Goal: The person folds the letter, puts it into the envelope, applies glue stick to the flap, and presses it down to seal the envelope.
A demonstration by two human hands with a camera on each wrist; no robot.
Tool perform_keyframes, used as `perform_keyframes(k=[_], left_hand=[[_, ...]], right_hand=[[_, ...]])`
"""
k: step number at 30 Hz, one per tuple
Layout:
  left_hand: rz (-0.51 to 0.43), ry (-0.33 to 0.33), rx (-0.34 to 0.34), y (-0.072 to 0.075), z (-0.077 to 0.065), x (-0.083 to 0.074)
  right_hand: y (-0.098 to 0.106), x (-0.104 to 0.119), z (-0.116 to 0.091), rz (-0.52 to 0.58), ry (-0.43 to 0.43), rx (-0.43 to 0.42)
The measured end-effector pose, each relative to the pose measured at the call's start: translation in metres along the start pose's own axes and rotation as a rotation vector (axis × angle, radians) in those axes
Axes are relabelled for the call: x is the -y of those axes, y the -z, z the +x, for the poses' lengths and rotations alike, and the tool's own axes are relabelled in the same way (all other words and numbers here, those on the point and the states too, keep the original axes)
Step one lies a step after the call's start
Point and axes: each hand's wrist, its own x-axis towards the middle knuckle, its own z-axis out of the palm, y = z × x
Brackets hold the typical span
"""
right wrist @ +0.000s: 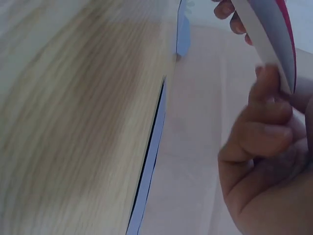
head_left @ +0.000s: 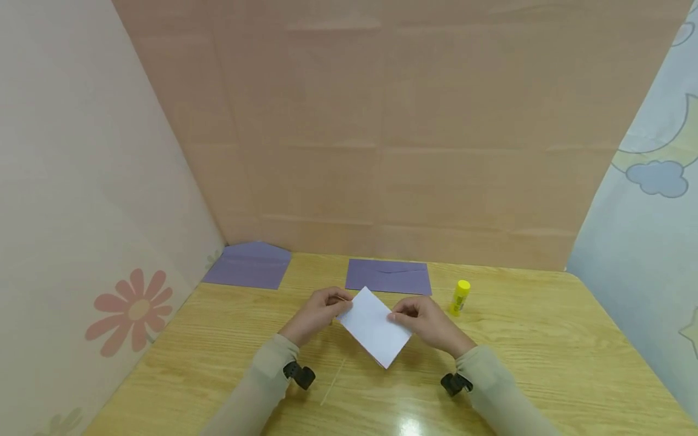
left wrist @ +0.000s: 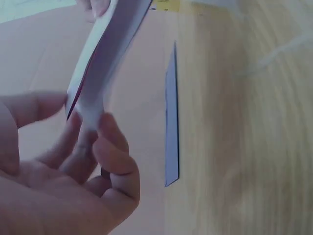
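Note:
Between both hands, a folded white card is held tilted above the table, one corner pointing toward the body. My left hand pinches its left corner between thumb and fingers. On the opposite side my right hand grips the right edge, thumb on the upper face. In the left wrist view the card shows separate layers with a thin dark red edge between them. The right wrist view shows the same card bowed, with a red strip along one side.
Behind the card lies a purple envelope. Another purple envelope, flap raised, lies at the back left. A yellow glue stick stands right of the hands. A thin pale strip lies on the wooden table. Papered walls enclose the table.

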Motion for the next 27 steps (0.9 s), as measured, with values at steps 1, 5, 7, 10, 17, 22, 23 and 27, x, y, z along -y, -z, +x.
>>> perform_keyframes(k=[1,5,7,10,17,22,23,27], left_hand=[[0.01,0.001,0.032,-0.001,0.0,0.001],[0.0,-0.015,0.069,-0.006,0.001,0.004],[-0.019,-0.024,0.038,-0.009,0.001,0.004],[-0.059,-0.035,-0.033,-0.011,0.001,0.004],[-0.095,-0.057,-0.072,-0.009,0.003,0.003],[-0.082,-0.054,-0.045,-0.007,0.002,0.006],[-0.075,-0.05,-0.041,-0.007,0.002,0.006],[-0.057,-0.039,-0.01,-0.005,0.0,0.007]], right_hand=[[0.0,0.0,0.0,-0.021,0.009,0.02],[-0.002,0.0,0.001,-0.072,0.036,0.064],[-0.002,-0.001,0.002,-0.07,0.034,0.067],[-0.001,-0.002,0.001,-0.054,0.008,0.06],[0.006,-0.006,-0.001,-0.031,-0.016,0.049],[0.007,-0.006,-0.002,-0.051,0.017,0.075],[0.008,-0.006,-0.002,-0.065,0.029,0.08],[0.008,-0.004,-0.004,-0.109,0.087,0.101]])
